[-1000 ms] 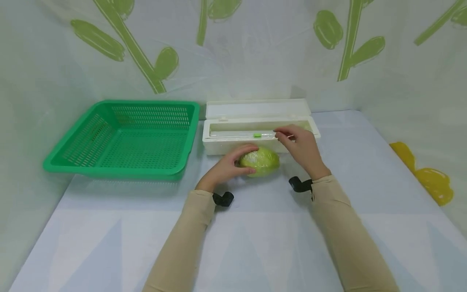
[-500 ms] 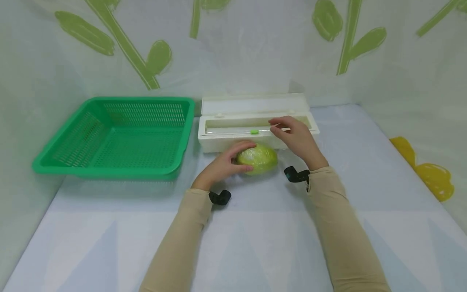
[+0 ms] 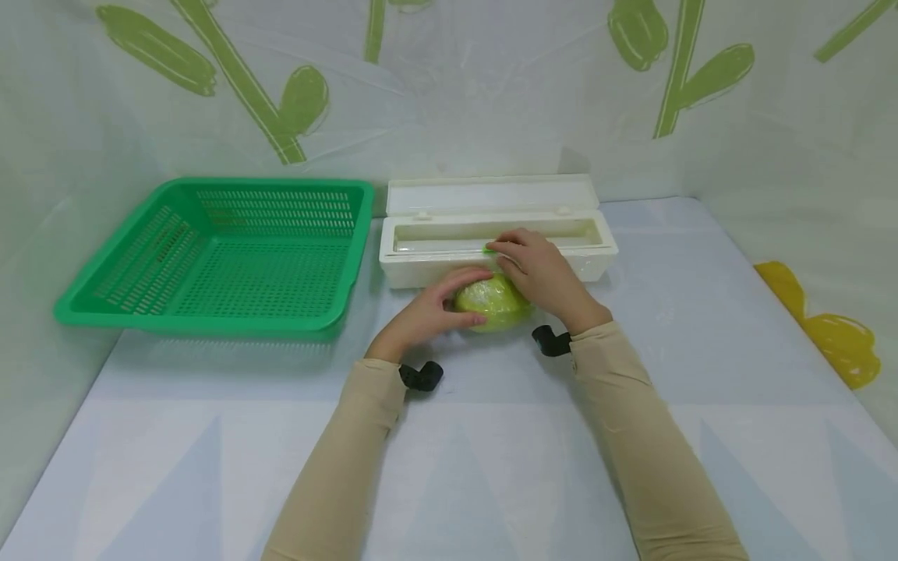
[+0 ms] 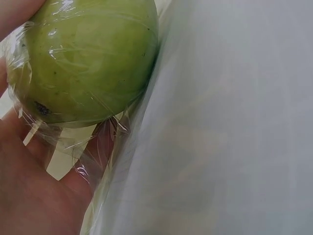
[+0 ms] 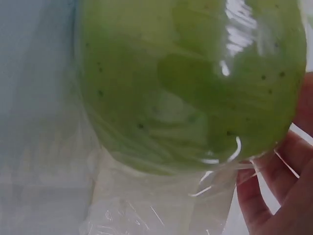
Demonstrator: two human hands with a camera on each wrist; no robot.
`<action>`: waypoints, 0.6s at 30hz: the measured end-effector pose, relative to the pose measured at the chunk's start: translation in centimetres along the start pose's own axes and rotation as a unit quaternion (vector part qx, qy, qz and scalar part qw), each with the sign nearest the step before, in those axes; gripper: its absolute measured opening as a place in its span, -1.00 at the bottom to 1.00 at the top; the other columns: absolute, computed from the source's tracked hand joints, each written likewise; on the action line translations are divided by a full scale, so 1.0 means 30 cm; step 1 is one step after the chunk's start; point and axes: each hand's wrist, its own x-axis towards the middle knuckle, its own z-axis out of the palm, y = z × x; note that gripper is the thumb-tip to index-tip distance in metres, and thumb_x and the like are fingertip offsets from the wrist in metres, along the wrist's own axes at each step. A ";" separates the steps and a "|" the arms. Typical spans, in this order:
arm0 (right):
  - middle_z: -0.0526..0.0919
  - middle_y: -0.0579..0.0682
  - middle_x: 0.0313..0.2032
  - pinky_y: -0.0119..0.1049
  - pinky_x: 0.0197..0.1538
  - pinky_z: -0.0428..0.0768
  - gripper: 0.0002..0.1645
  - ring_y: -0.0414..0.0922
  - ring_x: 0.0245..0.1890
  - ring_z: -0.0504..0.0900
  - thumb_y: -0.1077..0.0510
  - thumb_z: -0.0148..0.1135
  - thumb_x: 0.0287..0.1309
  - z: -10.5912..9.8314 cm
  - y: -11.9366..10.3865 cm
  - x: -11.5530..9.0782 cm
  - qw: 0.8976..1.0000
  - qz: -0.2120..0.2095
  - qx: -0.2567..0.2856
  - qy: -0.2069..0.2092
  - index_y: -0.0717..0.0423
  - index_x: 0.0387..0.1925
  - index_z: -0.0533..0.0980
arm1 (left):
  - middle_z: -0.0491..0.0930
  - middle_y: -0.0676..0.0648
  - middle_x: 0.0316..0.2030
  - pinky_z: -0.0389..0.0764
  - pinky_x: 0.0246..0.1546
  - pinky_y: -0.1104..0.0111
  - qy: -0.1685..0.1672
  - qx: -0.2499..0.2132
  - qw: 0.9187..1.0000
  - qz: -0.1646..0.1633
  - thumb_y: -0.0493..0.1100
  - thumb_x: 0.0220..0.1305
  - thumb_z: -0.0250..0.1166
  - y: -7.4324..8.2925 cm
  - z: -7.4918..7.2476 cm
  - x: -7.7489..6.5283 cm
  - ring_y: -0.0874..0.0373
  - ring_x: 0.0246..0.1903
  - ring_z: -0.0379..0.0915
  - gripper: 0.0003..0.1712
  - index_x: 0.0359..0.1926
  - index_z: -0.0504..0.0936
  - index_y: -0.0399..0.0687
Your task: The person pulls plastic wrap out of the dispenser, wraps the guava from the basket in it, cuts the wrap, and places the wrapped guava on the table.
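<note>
One green fruit (image 3: pixel 493 305) sits between the two hands, just in front of the long side of one white box (image 3: pixel 418 273); whether fruit and box touch cannot be told. The fruit is rounded and yellow-green, with small dark specks scattered over its skin and one larger dark blemish near an end. Clear film (image 5: pixel 129 208) covers it, shiny and creased, with loose folds gathering at its lower edge in both wrist views.

The left hand (image 3: pixel 429 314) grips the fruit from its left side, thumb in front and fingers behind. The right hand (image 3: pixel 547 276) reaches over the fruit's right side to one bright green slider (image 3: pixel 487 249) on the box's front rim; its fingertips are at the slider, but whether they pinch it or only touch it cannot be told.

The box's single lid (image 3: pixel 491 195) stands open at the back, with two small tabs (image 3: pixel 422 216) along the hinge side. To the left is one green basket (image 3: pixel 210 321) with slotted walls. Two beige sleeves (image 3: pixel 337 460) and two black pieces (image 3: pixel 422 377) at the wrists extend over the white-and-blue desk (image 3: pixel 463 475). Four green stems (image 3: pixel 245 82) and one yellow flower shape (image 3: pixel 839 343) mark the pale backdrop (image 3: pixel 477 101).
</note>
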 end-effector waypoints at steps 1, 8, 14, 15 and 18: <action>0.42 0.07 0.01 -0.06 0.06 0.28 -0.64 0.03 0.04 0.35 0.15 -0.02 0.25 0.003 -0.002 0.001 1.000 -0.007 -0.015 0.005 0.12 0.06 0.45 | 0.15 0.08 0.25 0.08 0.17 0.14 0.002 -0.002 1.000 0.001 -0.15 0.04 0.34 -0.009 0.001 0.003 0.27 0.21 0.02 -0.28 0.25 0.27 0.08; 0.45 0.03 -0.03 -0.02 -0.06 0.33 -0.65 0.02 -0.02 0.38 0.17 0.01 0.22 0.016 -0.019 -0.005 0.996 -0.024 -0.078 0.035 0.11 0.04 0.48 | 0.16 0.27 0.21 0.09 0.17 0.17 0.011 0.006 1.000 0.007 0.00 -0.02 0.36 -0.084 0.007 0.027 0.37 0.20 0.01 -0.27 0.21 0.30 0.34; 0.47 0.03 -0.06 -0.06 -0.08 0.35 -0.66 -0.01 -0.02 0.40 0.16 0.02 0.21 0.021 -0.027 -0.013 0.994 -0.022 -0.095 0.050 0.12 0.00 0.51 | 0.17 0.14 0.24 0.08 0.17 0.18 0.004 0.000 1.000 0.012 -0.09 0.03 0.34 -0.037 0.005 0.009 0.31 0.21 0.02 -0.28 0.24 0.29 0.18; 0.47 0.03 -0.06 -0.06 -0.08 0.34 -0.66 -0.01 -0.02 0.40 0.16 0.02 0.21 0.022 -0.028 -0.013 0.994 -0.021 -0.095 0.050 0.12 0.00 0.51 | 0.17 0.13 0.24 0.08 0.17 0.18 0.004 -0.001 1.000 0.013 -0.10 0.03 0.34 -0.038 0.005 0.008 0.30 0.21 0.02 -0.28 0.24 0.29 0.17; 0.48 0.01 -0.06 -0.08 -0.11 0.34 -0.67 -0.03 -0.01 0.41 0.17 0.04 0.20 0.023 -0.028 -0.013 0.994 -0.023 -0.095 0.054 0.11 -0.01 0.51 | 0.17 0.20 0.22 0.10 0.17 0.18 0.006 0.001 1.000 0.018 -0.04 0.01 0.35 -0.065 0.005 0.011 0.33 0.20 0.02 -0.28 0.23 0.29 0.27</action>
